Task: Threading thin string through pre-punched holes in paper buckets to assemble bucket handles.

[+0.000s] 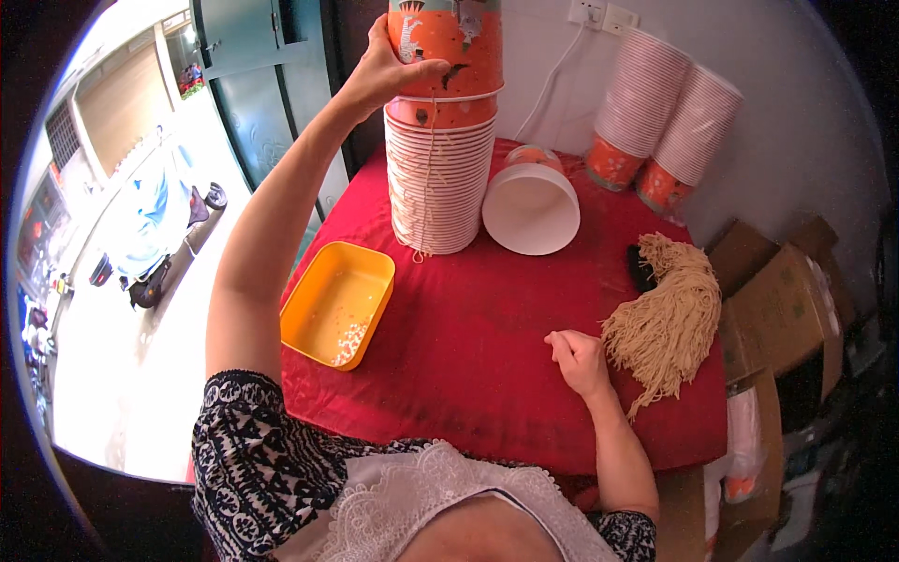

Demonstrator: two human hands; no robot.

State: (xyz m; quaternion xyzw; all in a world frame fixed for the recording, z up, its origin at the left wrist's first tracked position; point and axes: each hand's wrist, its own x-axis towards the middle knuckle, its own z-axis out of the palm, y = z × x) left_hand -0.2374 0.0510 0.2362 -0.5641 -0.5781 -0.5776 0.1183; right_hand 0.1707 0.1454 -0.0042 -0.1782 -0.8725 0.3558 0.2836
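While the left hand (376,77), spread wide, gripped the orange tub (457,45) atop the tall stack (442,183) on the red surface (459,375), the right hand (581,363) curled near yarn (670,323), contents unclear; stacking seemed underway, the next move probably needing steady balance.

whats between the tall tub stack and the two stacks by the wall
The head view shows a tub lying on its side on the red cloth, its white inside facing the camera.
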